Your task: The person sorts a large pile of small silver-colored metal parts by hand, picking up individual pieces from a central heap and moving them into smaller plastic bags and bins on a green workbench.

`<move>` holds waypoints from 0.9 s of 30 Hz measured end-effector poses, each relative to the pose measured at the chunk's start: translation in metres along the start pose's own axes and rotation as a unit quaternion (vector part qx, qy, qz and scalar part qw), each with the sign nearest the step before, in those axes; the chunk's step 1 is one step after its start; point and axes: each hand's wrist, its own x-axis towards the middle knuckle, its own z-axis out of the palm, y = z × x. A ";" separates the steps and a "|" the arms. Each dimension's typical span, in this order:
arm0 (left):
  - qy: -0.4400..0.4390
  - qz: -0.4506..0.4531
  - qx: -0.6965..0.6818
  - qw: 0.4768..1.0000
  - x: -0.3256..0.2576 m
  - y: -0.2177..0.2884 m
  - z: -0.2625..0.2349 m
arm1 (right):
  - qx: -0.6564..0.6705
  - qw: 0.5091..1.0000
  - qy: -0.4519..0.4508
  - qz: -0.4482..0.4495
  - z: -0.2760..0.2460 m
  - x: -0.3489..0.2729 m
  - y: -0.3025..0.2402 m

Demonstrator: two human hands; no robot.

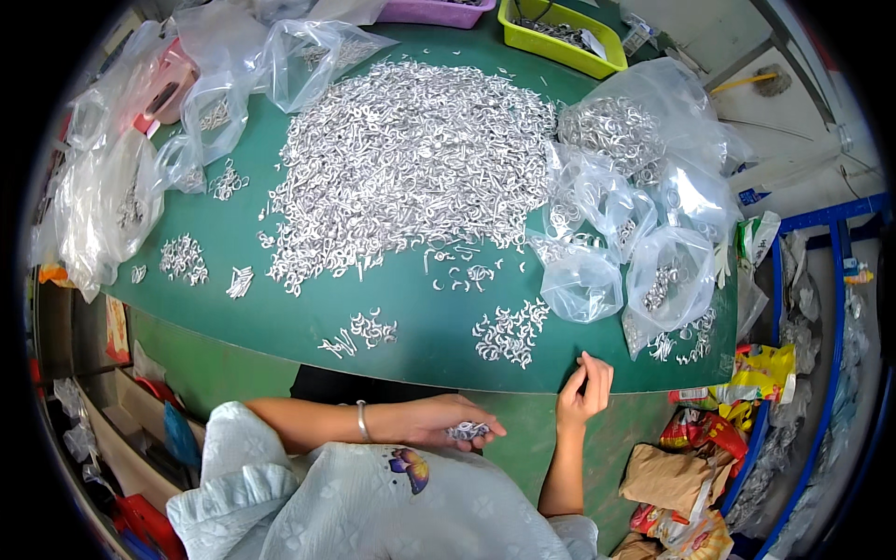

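Nearest me, low in the frame, the left hand point(446, 425) is cupped around a small clump of silver metal hooks point(467, 430), fingers curled loosely under them. Right of centre, the right hand point(585, 387) sits at the green table point(280, 317) edge with fingertips pinched; whether they grip a piece I cannot tell. I judge the loose cup risky: tilted, hooks could slide off into the lap. The clump runs roughly left to right, though single hooks point every way. The big pile point(411, 159) fills the upper middle, clear bags point(644, 224) to its right.
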 end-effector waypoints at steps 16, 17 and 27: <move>0.132 0.356 -0.075 0.922 0.098 0.265 0.105 | 0.014 1.000 -0.001 0.018 0.000 0.002 0.004; 0.148 0.361 -0.081 0.917 0.108 0.268 0.104 | 0.018 1.000 0.002 0.018 0.001 0.001 0.004; 0.227 0.362 -0.128 0.895 0.157 0.276 0.104 | 0.012 1.000 0.012 0.020 0.002 0.000 0.005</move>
